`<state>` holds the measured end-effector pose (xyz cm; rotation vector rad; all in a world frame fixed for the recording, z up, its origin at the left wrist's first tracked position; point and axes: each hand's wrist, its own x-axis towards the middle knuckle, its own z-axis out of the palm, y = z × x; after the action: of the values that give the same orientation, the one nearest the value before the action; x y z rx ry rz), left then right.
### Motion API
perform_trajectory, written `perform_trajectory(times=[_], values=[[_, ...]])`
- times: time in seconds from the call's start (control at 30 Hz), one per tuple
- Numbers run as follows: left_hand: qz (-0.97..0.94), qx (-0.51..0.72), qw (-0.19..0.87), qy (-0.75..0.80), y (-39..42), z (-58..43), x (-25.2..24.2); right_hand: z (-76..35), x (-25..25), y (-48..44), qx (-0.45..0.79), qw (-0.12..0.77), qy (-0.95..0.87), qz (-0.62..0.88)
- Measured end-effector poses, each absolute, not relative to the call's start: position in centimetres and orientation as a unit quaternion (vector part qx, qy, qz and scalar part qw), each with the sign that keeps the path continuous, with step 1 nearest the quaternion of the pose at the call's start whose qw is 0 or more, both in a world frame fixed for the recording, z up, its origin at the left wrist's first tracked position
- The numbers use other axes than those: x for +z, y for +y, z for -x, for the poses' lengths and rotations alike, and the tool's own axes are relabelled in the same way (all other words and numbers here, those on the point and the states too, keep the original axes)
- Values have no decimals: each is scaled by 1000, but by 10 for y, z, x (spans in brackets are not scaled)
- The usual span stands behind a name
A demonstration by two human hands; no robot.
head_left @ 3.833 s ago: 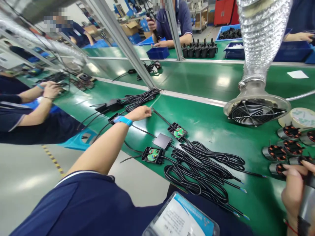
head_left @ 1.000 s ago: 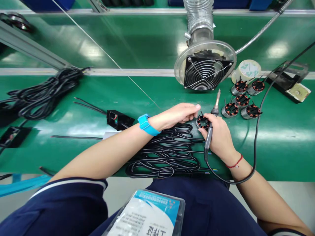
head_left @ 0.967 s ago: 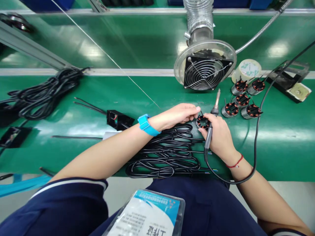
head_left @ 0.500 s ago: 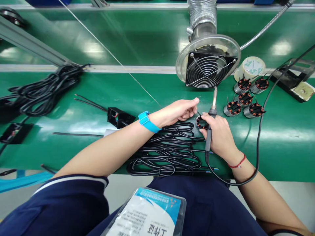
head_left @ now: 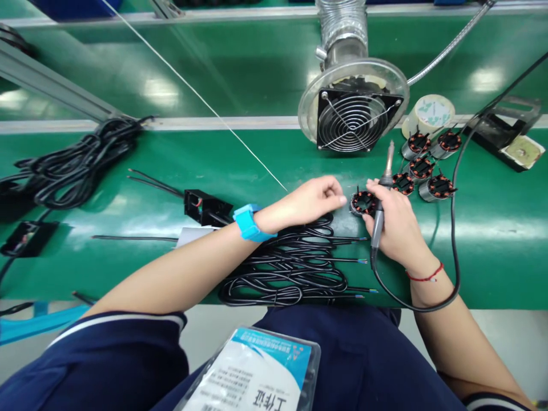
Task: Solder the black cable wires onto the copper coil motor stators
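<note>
In my right hand [head_left: 400, 225] is a soldering iron [head_left: 378, 225], its bare tip pointing up and away from me. The thumb and fingertips of the same hand also hold a motor stator [head_left: 363, 202], a ring with copper windings and short black leads. Just left of the stator, my left hand [head_left: 314, 200] has its fingers curled and the thumb pointing toward it. A thin solder wire [head_left: 233, 130] runs down from above to behind this hand; its end at the fingers is too small to make out.
A round fume extractor with a fan grille [head_left: 353, 123] hangs ahead. Several more stators [head_left: 436, 188] stand to the right by a tape roll [head_left: 432, 113] and an iron stand [head_left: 509, 140]. Coiled black cables [head_left: 282, 274] lie near me; a black housing [head_left: 204, 206] lies left.
My right hand has moved right with the iron and stator, and the iron tip has come away from in front of the fan. My left hand has turned, its thumb now lower.
</note>
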<state>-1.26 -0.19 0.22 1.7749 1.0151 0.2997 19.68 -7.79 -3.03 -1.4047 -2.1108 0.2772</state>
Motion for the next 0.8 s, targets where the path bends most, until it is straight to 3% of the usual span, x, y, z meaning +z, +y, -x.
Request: perform_trajectory(times=[0.17, 0.27, 0.37, 0.53, 0.8], values=[[-934, -66, 246, 252, -33, 5, 13, -203, -24, -79, 48, 394, -771, 498], [-947, -70, 191, 249, -40, 3, 15, -199, -22, -81, 43, 429, -753, 497], [-916, -28, 241, 319, -37, 8, 22, -191, -24, -85, 91, 475, -723, 493], [-814, 105, 433, 373, -28, 24, 32, -171, -20, -90, 289, 561, -624, 461], [-750, 143, 535, 363, -25, 24, 29, -159, -6, -92, 425, 594, -539, 419]])
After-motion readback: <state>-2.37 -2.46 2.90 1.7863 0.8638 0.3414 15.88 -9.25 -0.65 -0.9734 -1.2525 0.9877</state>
